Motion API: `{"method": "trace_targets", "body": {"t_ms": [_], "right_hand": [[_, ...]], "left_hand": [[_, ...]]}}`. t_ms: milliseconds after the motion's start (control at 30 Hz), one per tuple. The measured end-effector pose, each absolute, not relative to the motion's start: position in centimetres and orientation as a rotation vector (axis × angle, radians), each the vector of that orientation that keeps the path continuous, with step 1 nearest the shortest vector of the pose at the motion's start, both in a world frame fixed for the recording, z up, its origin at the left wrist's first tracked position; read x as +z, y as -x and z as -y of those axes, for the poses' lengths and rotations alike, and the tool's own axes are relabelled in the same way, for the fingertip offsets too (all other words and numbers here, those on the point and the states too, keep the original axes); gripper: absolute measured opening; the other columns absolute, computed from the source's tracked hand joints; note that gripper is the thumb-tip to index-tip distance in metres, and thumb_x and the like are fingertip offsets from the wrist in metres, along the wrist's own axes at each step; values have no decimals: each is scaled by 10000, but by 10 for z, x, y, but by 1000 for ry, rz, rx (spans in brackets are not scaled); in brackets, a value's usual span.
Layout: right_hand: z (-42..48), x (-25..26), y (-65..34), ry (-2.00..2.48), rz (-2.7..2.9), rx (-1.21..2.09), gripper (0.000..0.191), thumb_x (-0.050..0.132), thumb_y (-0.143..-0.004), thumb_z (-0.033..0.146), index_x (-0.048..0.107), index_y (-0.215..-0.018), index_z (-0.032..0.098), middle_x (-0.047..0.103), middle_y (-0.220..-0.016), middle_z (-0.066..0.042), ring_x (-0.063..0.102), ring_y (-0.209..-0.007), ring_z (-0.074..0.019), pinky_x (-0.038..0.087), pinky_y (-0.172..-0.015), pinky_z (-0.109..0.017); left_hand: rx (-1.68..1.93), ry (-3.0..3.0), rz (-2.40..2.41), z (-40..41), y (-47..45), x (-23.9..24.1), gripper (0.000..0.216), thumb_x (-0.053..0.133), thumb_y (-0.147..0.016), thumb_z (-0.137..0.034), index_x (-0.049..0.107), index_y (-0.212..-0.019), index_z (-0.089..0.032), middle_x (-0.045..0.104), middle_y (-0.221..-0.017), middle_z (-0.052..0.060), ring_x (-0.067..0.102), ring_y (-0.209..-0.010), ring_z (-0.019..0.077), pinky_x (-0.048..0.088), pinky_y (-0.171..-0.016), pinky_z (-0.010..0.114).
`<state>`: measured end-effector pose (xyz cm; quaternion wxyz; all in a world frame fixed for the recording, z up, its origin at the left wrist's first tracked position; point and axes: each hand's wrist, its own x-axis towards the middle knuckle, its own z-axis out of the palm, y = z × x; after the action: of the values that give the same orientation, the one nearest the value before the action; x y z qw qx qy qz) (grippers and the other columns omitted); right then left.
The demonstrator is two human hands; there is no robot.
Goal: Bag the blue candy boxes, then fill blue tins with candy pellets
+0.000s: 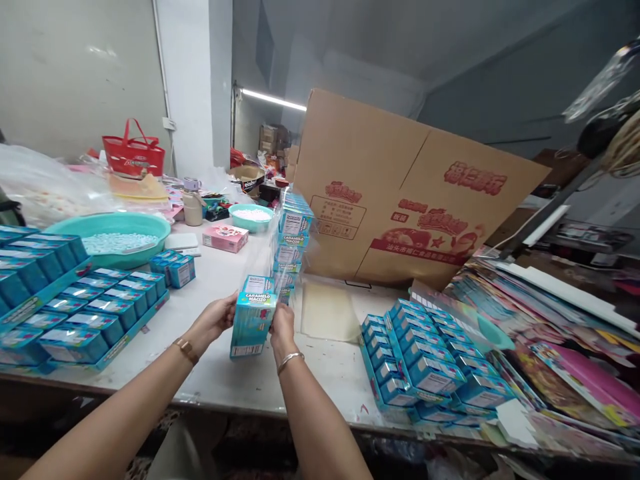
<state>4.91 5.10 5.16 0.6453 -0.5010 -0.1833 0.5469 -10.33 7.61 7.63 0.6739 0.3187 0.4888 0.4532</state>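
Gripped between left hand (pixel 216 319) and right hand (pixel 281 327): teal carton pack (pixel 253 317), held above the table (pixel 235 373) edge. Probably light, stiff-cornered, slippery under wrap; best clasped on the 2 side faces. Behind the grip, a taller stack (pixel 293 243).

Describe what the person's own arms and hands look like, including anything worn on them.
Both forearms are bare, with no sleeves in view. The left hand has a gold-coloured watch or band at the wrist. The right hand has a thin silver-coloured bangle at the wrist. No gloves; rings cannot be made out.
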Motion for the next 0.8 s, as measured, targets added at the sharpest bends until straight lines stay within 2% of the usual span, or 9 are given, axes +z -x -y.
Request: {"method": "trace_targets", "body": {"t_ms": [100,233,333,467,633,800], "right_hand": [[-56,35,-52,1161,406,1331,228,601,-750,265,435,-599,230,383,-449,88,301,-391,-78,177,-402,-225],[-62,25,-57,1098,427,1447,108,637,-690,276,555,-660,212,506,-506,57,390,-421,-96,264,-419,-220],[-69,26,-57,1015,444,1456,143,673,-703,332,600,-726,211,570,-568,44,450,-474,-105,301,-443,-215],[-76,32,-55,987,450,1484,231,672,-750,428,634,-760,200,632,-620,5,525,-527,-135,333,-454,-229],[-76,36,-57,1079,477,1482,215,652,-770,400,591,-700,205,535,-518,49,411,-428,-104,254,-411,-222],[-74,23,-59,1209,543,1462,277,630,-782,369,503,-587,219,402,-401,80,282,-348,-83,129,-391,-233]], "left_hand": [[1022,-750,-1115,-84,104,72,371,868,-508,-352,561,-576,-154,447,-437,-75,355,-383,50,290,-392,183],[1055,-798,-1082,-92,108,71,325,860,-513,-261,712,-758,-106,672,-632,16,563,-522,106,430,-483,202],[1147,-817,-1010,-96,105,73,344,851,-529,-271,724,-810,-120,732,-753,34,633,-627,132,489,-565,214],[1248,-769,-997,-98,94,69,314,807,-572,-313,710,-808,-131,747,-737,53,670,-647,193,545,-608,287],[1285,-752,-1049,-103,89,60,298,813,-547,-306,692,-765,-142,732,-673,41,671,-617,205,567,-619,312],[1324,-838,-1141,-102,89,55,339,846,-504,-319,701,-759,-147,725,-673,18,639,-598,176,534,-589,273]]}}
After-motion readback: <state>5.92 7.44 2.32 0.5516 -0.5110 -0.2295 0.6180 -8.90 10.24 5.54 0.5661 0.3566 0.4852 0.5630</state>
